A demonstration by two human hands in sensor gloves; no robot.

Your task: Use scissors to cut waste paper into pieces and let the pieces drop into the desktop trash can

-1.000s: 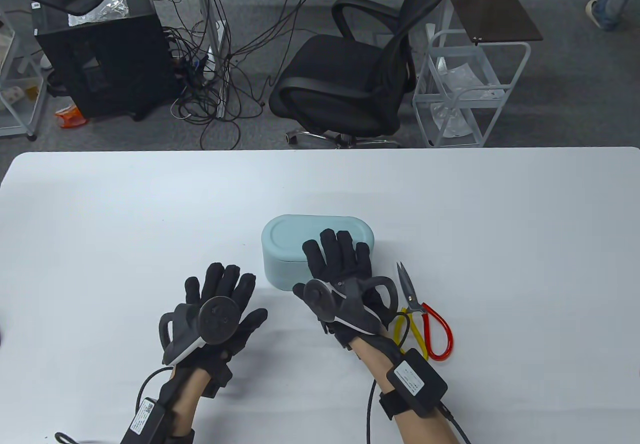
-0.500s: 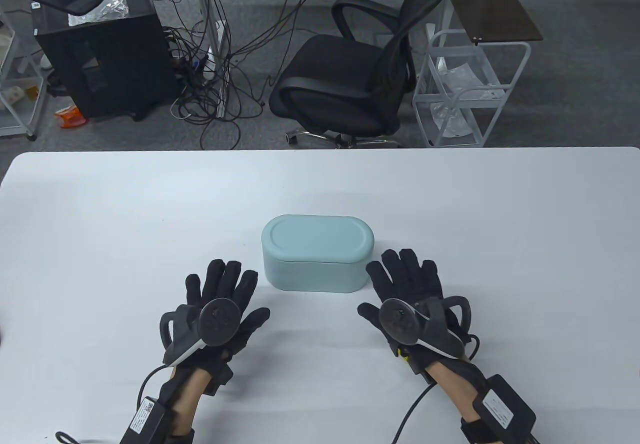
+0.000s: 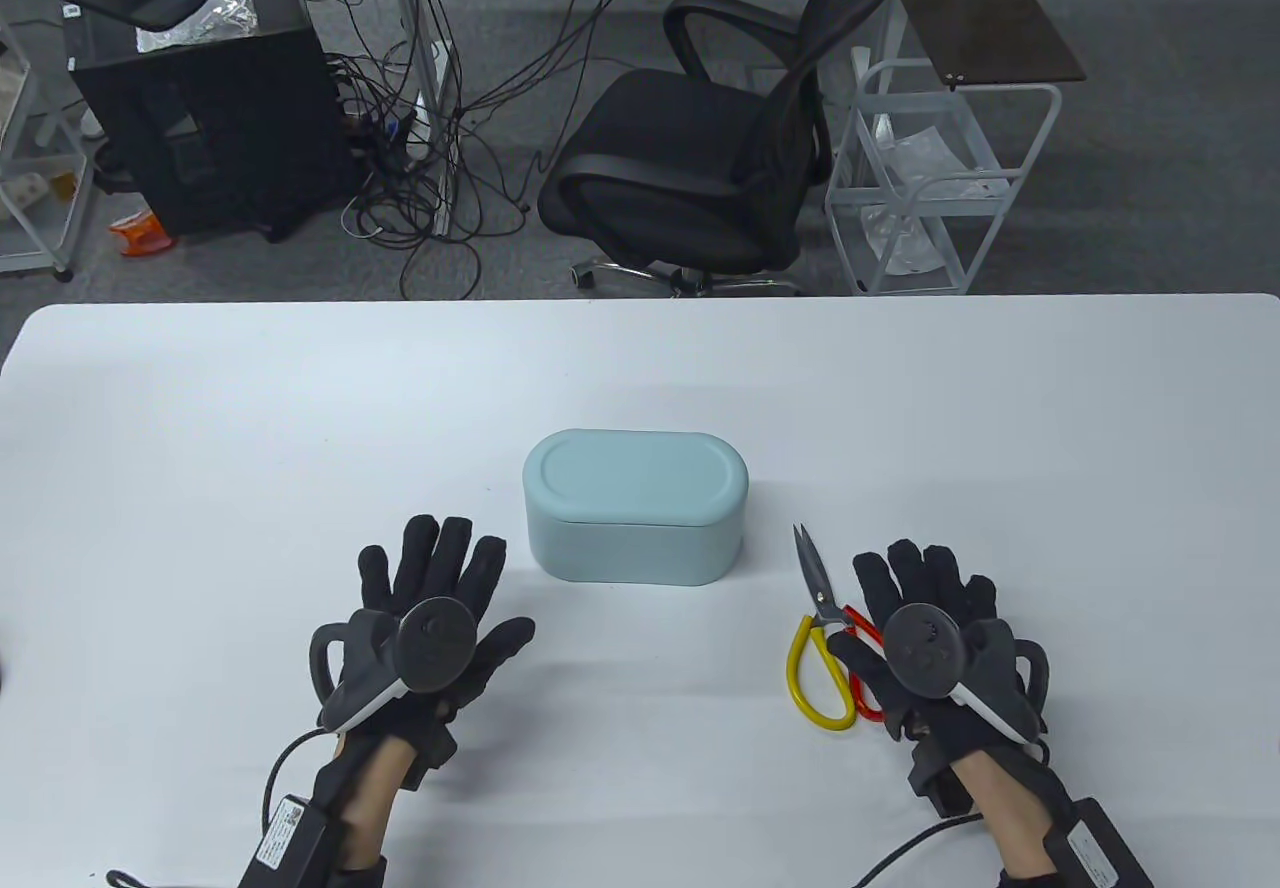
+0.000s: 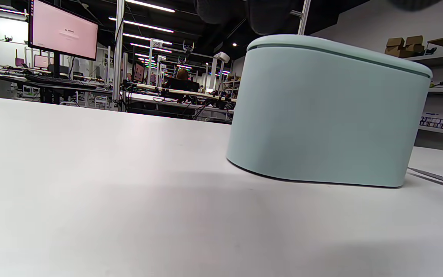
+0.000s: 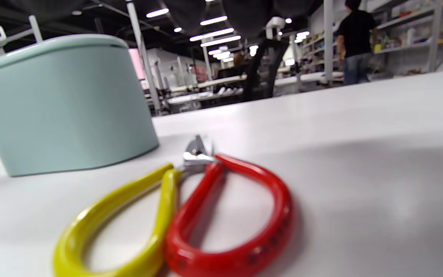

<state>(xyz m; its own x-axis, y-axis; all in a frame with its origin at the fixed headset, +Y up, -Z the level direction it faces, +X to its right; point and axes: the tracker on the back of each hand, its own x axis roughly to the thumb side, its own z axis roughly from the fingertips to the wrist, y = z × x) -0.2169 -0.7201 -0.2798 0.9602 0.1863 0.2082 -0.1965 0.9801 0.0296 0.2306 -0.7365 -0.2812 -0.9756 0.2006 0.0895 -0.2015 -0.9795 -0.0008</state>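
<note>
In the table view we see the white table [image 3: 250,408] filling the lower half of the frame, with the pale green trash can [image 3: 636,508] at its centre, lid on. Lower left, our left hand [image 3: 425,618] lies flat with fingers straight and spread, holding nothing, near the can's left end but not touching it. Lower right, our right hand [image 3: 935,633] is likewise flat and spread, empty. The scissors [image 3: 822,628] lie just left of it, blades closed and pointing toward the top of the frame, yellow loop on the left, red loop partly hidden under the thumb side of the hand. We see no paper anywhere. Beyond the table, a black office chair [image 3: 720,128] sits at upper centre.

In the left wrist view the can [image 4: 329,111] stands right of centre on the tabletop, its lid seated.

In the right wrist view the scissor loops [image 5: 190,223] lie at lower centre, somewhat blurred, with the can [image 5: 60,104] at upper left, apart from them.
</note>
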